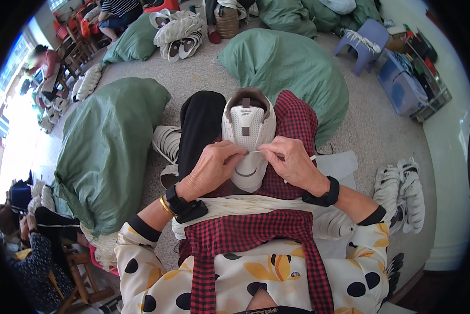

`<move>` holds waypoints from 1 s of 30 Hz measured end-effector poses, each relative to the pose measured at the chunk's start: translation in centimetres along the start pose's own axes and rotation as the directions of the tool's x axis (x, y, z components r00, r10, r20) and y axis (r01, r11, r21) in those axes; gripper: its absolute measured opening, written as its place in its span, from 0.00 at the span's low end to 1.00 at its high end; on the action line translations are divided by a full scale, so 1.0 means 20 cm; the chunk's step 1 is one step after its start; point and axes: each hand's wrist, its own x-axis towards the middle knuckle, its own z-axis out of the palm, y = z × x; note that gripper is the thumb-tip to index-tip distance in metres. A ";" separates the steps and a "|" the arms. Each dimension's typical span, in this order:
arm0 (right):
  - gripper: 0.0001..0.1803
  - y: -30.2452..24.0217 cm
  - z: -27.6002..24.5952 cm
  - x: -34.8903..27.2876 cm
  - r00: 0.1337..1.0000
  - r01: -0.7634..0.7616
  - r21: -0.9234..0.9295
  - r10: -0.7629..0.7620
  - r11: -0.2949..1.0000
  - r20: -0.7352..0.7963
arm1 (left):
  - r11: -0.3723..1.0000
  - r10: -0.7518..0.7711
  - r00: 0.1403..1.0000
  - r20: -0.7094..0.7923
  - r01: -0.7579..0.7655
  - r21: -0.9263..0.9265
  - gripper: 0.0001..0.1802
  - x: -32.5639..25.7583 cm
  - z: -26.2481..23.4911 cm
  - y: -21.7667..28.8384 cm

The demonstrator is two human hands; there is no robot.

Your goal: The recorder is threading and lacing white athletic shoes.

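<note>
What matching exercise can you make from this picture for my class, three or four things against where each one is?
Things:
1. white shoe
2. bundle of white laces
3. big green sack
4. lilac plastic stool

Places:
A. on the floor at the person's left
B. far off, upper right, on the floor
C. on the lap, between the left hand and right hand
D. across the lap, under the wrists

Pairs: 1-C, 2-D, 3-A, 4-B

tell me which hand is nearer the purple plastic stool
Right. The right hand pinches a lace at the white shoe, on the side of the purple plastic stool; the left hand sits farther away.
</note>
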 end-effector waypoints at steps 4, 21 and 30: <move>0.07 0.02 -0.01 0.00 0.998 0.067 -0.111 -0.069 0.992 -0.012 | 0.990 0.045 0.999 0.028 -0.048 0.130 0.08 0.00 0.02 0.01; 0.07 0.18 -0.09 -0.07 0.981 0.195 -0.265 -0.181 0.944 0.074 | 0.922 0.097 0.987 0.127 -0.138 0.362 0.09 0.03 0.01 0.03; 0.06 0.14 -0.05 -0.04 0.988 0.139 -0.201 -0.123 0.970 0.093 | 0.937 0.129 0.988 0.088 -0.151 0.314 0.08 0.02 0.01 0.01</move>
